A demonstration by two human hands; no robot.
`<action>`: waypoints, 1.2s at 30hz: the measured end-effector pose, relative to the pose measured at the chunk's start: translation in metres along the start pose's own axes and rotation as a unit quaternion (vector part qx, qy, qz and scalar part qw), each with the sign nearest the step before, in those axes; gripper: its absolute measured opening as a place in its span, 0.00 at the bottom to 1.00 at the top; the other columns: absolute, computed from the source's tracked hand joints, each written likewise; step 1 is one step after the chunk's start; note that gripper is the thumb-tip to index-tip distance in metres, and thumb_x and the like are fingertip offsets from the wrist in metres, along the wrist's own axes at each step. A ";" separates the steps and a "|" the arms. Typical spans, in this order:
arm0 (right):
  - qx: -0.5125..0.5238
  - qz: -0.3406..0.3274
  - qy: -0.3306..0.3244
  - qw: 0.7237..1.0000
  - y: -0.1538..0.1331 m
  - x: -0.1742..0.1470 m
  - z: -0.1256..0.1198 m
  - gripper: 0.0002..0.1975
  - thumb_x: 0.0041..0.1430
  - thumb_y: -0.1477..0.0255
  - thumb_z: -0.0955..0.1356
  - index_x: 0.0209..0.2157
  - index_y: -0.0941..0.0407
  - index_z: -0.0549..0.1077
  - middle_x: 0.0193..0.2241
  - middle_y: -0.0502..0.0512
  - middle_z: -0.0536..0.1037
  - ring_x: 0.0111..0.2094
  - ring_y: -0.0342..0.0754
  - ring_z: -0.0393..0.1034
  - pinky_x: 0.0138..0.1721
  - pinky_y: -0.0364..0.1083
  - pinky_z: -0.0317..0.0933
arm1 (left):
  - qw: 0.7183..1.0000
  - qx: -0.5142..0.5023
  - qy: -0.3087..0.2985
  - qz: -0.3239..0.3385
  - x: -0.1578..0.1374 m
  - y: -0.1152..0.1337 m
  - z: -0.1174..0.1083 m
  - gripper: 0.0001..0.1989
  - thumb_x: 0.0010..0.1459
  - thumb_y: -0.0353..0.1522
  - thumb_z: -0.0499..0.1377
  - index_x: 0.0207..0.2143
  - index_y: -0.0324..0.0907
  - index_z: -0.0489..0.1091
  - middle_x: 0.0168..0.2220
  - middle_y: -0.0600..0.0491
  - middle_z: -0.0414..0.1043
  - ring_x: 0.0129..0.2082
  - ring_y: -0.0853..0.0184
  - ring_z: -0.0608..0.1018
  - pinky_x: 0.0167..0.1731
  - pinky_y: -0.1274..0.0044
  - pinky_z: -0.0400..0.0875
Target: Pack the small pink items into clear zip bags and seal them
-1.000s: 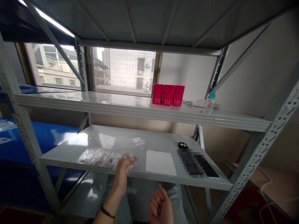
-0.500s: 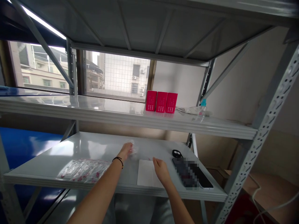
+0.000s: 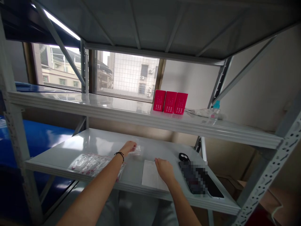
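Observation:
My left hand (image 3: 129, 147), with a dark cord on its wrist, is closed on a small clear plastic bag (image 3: 136, 151) above the lower shelf board. My right hand (image 3: 164, 169) is closed over a white sheet of paper (image 3: 148, 175), its thumb and fingertips pressed together. Whatever those fingers hold, if anything, is too small to make out. To the left of my left forearm lie several clear plastic bags (image 3: 91, 164) with small red bits in them, partly covered by the arm.
On the lower shelf (image 3: 103, 142), to the right, lie a round black object (image 3: 183, 157) with white spots and dark flat devices (image 3: 194, 180), partly blurred out. Three red boxes (image 3: 170, 102) stand on the upper shelf, near a bottle with a blue cap (image 3: 215, 110). A perforated upright (image 3: 274, 169) bounds the right side.
The view has shifted, so the shelves appear further right. The small bag hangs a little lower beside my left hand, which stays closed. My right hand remains over the paper.

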State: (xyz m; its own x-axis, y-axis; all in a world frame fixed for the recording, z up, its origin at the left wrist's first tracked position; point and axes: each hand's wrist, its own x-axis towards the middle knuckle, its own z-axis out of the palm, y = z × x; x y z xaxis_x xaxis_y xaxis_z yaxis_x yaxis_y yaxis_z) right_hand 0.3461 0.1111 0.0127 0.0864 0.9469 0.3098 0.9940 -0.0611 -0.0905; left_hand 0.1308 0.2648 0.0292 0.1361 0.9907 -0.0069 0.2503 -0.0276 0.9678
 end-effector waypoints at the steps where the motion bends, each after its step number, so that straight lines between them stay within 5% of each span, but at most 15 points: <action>1: -0.017 -0.003 -0.007 1.000 -0.002 0.001 0.000 0.26 0.72 0.64 0.53 0.36 0.57 0.79 0.35 0.65 0.86 0.36 0.57 0.82 0.33 0.47 0.64 | 0.999 0.035 0.014 0.003 0.001 0.001 0.001 0.10 0.57 0.36 0.63 0.27 0.41 0.68 0.30 0.54 0.75 0.33 0.65 0.78 0.38 0.70 0.72; 6: -0.047 -0.034 -0.027 0.998 -0.007 -0.001 0.008 0.24 0.72 0.67 0.53 0.38 0.57 0.79 0.36 0.65 0.86 0.38 0.59 0.82 0.35 0.50 0.69 | 0.974 0.191 0.107 0.051 -0.002 0.009 -0.015 0.09 0.47 0.31 0.66 0.32 0.39 0.73 0.44 0.38 0.77 0.56 0.45 0.72 0.53 0.64 0.63; 9: -0.044 -0.040 -0.032 0.998 -0.005 -0.004 0.017 0.24 0.72 0.67 0.53 0.40 0.57 0.78 0.38 0.66 0.85 0.39 0.60 0.82 0.36 0.51 0.70 | 0.956 0.249 0.123 0.093 -0.018 0.014 -0.042 0.12 0.52 0.32 0.61 0.40 0.37 0.74 0.49 0.37 0.76 0.57 0.47 0.72 0.55 0.65 0.60; 14: -0.028 -0.057 -0.016 0.998 0.002 -0.005 0.030 0.22 0.72 0.65 0.54 0.41 0.56 0.77 0.40 0.61 0.85 0.41 0.58 0.82 0.36 0.50 0.70 | 0.929 0.328 0.036 0.169 -0.084 0.003 -0.084 0.08 0.59 0.32 0.57 0.32 0.44 0.77 0.34 0.51 0.80 0.39 0.61 0.78 0.43 0.74 0.67; 21: -0.048 -0.069 0.019 0.996 0.000 -0.001 0.039 0.18 0.71 0.69 0.56 0.40 0.55 0.75 0.38 0.58 0.82 0.36 0.56 0.81 0.29 0.48 0.66 | 0.856 0.432 -0.044 0.280 -0.161 -0.036 -0.092 0.14 0.62 0.39 0.60 0.48 0.45 0.76 0.47 0.47 0.79 0.50 0.53 0.75 0.53 0.66 0.66; 29: -0.043 -0.074 0.023 0.996 -0.001 -0.004 0.033 0.15 0.71 0.70 0.58 0.40 0.55 0.75 0.39 0.57 0.81 0.42 0.52 0.79 0.35 0.45 0.66 | 0.866 0.421 -0.093 0.254 -0.168 -0.045 -0.101 0.11 0.65 0.35 0.54 0.42 0.45 0.76 0.43 0.48 0.79 0.46 0.55 0.77 0.47 0.69 0.68; 36: -0.052 -0.071 0.022 0.996 0.000 -0.003 0.036 0.18 0.71 0.69 0.56 0.41 0.56 0.76 0.40 0.58 0.82 0.42 0.52 0.78 0.34 0.45 0.66 | 0.888 0.382 -0.030 0.254 -0.164 -0.054 -0.094 0.16 0.67 0.35 0.49 0.38 0.46 0.78 0.39 0.48 0.80 0.43 0.57 0.80 0.44 0.70 0.70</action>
State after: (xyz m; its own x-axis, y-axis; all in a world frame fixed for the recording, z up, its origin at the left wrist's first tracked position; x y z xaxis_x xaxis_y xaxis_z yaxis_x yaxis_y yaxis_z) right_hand 0.3434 0.1194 -0.0219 -0.0547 0.9336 0.3541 0.9978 0.0376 0.0548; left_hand 0.0046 0.1168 0.0017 0.4624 0.8164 0.3460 0.7166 -0.5739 0.3964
